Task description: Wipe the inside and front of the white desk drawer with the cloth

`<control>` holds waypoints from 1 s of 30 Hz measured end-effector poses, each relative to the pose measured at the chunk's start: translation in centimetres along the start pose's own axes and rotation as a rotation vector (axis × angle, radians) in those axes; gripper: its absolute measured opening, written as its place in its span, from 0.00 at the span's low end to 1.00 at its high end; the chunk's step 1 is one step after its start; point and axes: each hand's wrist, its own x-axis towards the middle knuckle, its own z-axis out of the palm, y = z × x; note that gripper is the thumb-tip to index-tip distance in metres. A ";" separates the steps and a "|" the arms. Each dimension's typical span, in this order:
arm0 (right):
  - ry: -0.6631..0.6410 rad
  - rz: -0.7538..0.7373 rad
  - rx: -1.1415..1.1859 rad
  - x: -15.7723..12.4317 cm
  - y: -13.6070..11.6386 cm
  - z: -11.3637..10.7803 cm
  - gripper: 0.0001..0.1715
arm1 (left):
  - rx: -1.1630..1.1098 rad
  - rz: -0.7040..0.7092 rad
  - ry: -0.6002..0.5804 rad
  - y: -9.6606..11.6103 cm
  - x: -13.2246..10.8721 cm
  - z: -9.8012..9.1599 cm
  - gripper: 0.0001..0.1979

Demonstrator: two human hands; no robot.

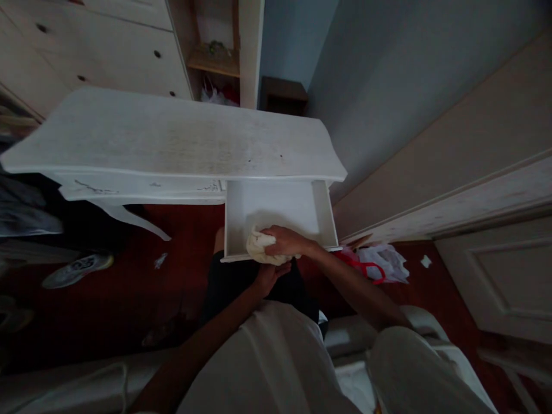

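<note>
My right hand (283, 240) is closed on a crumpled cream cloth (257, 244) at the front left of a pulled-out white drawer (280, 201). The cloth hangs partly over the drawer's front edge. Just below that edge is my left hand (271, 277), its visible fingers stretched out to the right near the underside of the drawer front. Whether it touches the drawer I cannot tell. The drawer slides out of the right side of a white table (142, 123) with a curved edge and a worn, stained top.
A white chest of drawers (107, 52) and an open cabinet (215, 60) stand behind the table. A wall (371, 69) runs along the right. Plastic bags (383, 261) lie on the red floor at right, and a shoe (77, 270) is at left.
</note>
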 end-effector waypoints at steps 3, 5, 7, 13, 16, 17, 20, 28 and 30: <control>0.034 0.020 0.010 -3.7 3.9 -1.3 0.33 | 0.048 -0.017 0.023 0.3 0.0 0.2 0.05; 0.095 0.062 0.044 -6.2 6.5 -2.1 0.35 | 0.078 -0.068 0.052 0.7 -0.1 0.4 0.03; 0.129 0.094 0.031 -8.3 8.7 -2.9 0.34 | 0.082 -0.102 0.079 1.1 -0.2 0.5 0.04; 0.224 0.082 -0.359 -10.5 12.0 -4.8 0.35 | 0.034 -0.206 0.145 2.0 0.0 0.7 0.05; 0.265 0.032 -0.581 -9.0 12.8 -5.7 0.38 | 0.032 -0.234 0.158 2.1 0.0 0.6 0.07; 0.277 0.008 -0.649 -8.3 13.0 -6.1 0.38 | 0.029 -0.231 0.154 2.1 0.0 0.6 0.07; 0.342 -0.036 -0.800 -5.4 14.1 -8.1 0.35 | 0.015 -0.219 0.169 2.1 -0.1 0.5 0.07; 0.281 -0.266 -0.962 1.4 16.0 -11.1 0.24 | 0.020 -0.243 0.176 2.4 -0.2 0.4 0.05; 0.259 -0.249 -0.978 2.2 15.7 -10.8 0.23 | 0.027 -0.247 0.171 2.4 -0.2 0.3 0.04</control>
